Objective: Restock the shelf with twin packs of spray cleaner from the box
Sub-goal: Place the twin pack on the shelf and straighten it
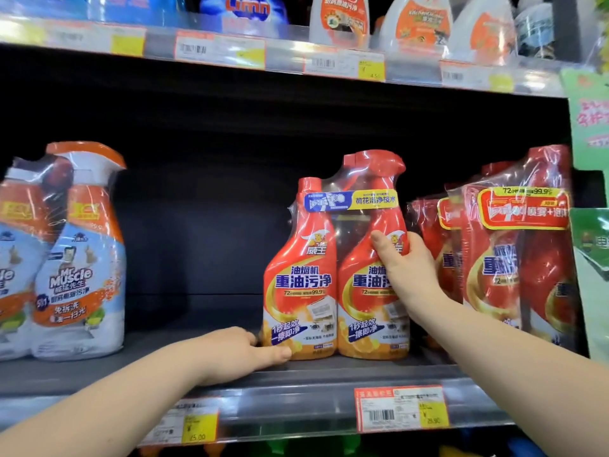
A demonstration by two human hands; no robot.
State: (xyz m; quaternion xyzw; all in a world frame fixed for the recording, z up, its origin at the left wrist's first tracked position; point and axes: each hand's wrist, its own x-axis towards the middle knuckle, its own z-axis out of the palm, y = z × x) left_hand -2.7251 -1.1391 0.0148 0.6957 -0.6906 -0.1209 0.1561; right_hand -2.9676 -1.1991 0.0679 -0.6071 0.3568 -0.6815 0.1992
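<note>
A red and orange twin pack of spray cleaner, wrapped in clear film, stands upright on the dark shelf right of centre. My right hand grips the right bottle's waist from the right side, thumb across its front. My left hand rests on the shelf at the pack's lower left corner, fingers curled against its base. The box is not in view.
More red twin packs stand at the right, close to the held pack. Mr Muscle twin packs stand at the left, with a wide dark gap between. An upper shelf holds other bottles. Price tags line the front rail.
</note>
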